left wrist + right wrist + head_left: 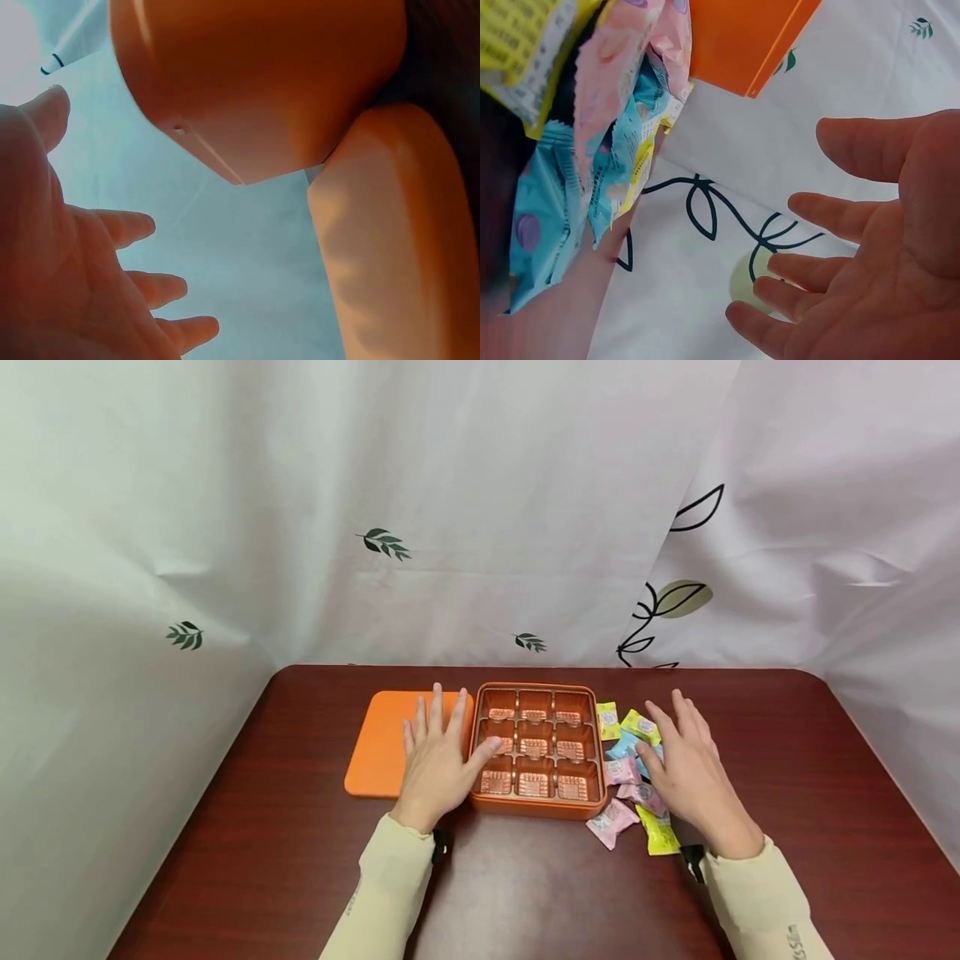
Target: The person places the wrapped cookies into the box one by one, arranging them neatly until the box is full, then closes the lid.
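Observation:
An orange box (536, 808) stands mid-table, its brown tray divided into several square compartments, all bare. Flat on the table to its left lies an orange lid (378, 747). My left hand (437, 768) hovers with spread fingers over the gap between lid and box, holding nothing; the left wrist view shows its palm apart from both. Wrapped candies in pink (612, 822), yellow (658, 833) and blue (547, 217) lie loosely along the box's right side. Above their right edge is my right hand (693, 768), fingers extended, nothing in its grasp.
The dark red wooden table (247, 860) has rounded far corners. White curtains (480, 510) printed with leaves hang behind it and along both sides. Dark straps circle both wrists beside the cream sleeves (386, 881).

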### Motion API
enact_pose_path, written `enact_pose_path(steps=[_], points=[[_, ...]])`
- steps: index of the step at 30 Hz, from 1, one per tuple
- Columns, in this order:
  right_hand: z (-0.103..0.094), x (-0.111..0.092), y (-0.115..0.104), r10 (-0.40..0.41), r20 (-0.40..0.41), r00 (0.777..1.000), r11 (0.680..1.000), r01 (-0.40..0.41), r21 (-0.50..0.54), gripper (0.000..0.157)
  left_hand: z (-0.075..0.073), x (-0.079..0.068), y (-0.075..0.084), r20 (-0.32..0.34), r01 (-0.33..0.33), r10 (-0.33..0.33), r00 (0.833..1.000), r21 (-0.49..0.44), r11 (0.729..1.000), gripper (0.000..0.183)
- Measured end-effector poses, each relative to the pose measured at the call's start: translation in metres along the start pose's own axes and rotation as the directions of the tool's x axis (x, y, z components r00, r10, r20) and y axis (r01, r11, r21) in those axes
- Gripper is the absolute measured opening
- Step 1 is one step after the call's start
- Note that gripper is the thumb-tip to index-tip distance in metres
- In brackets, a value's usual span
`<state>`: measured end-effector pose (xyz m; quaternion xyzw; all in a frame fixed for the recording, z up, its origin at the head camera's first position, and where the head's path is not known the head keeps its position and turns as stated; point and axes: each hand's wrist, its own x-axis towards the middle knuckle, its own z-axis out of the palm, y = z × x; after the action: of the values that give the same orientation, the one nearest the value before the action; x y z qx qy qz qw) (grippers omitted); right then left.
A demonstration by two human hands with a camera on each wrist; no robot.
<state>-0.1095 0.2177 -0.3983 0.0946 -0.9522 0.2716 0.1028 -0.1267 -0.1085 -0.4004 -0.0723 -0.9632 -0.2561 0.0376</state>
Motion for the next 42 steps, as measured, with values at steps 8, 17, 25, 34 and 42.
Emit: enact_pose_path(steps=[8, 17, 25, 34, 42], points=[[0.004, 0.002, -0.003, 0.008, 0.042, 0.999, 1.0, -0.007, -0.024, 0.063, 0.005, 0.0, 0.0, 0.017, -0.006, 0.007, 1.0, -0.018, 1.0, 0.088], [0.009, 0.0, -0.003, -0.028, 0.048, 0.998, 0.999, 0.029, -0.023, 0.06, 0.012, -0.001, -0.002, 0.03, -0.049, 0.05, 0.998, -0.045, 0.998, 0.087], [0.011, -0.001, -0.004, -0.058, 0.072, 0.996, 0.998, 0.06, -0.022, 0.056, 0.016, -0.002, -0.003, 0.07, -0.104, 0.108, 0.992, -0.057, 0.993, 0.089], [0.018, -0.001, -0.002, -0.11, 0.104, 0.988, 0.992, 0.117, -0.058, 0.049, 0.02, -0.004, -0.006, 0.123, -0.142, 0.149, 0.981, -0.064, 0.988, 0.093], [0.021, -0.001, -0.002, -0.134, 0.114, 0.984, 0.987, 0.144, -0.078, 0.047, 0.022, -0.005, -0.007, 0.181, -0.153, 0.164, 0.97, -0.073, 0.985, 0.094]])
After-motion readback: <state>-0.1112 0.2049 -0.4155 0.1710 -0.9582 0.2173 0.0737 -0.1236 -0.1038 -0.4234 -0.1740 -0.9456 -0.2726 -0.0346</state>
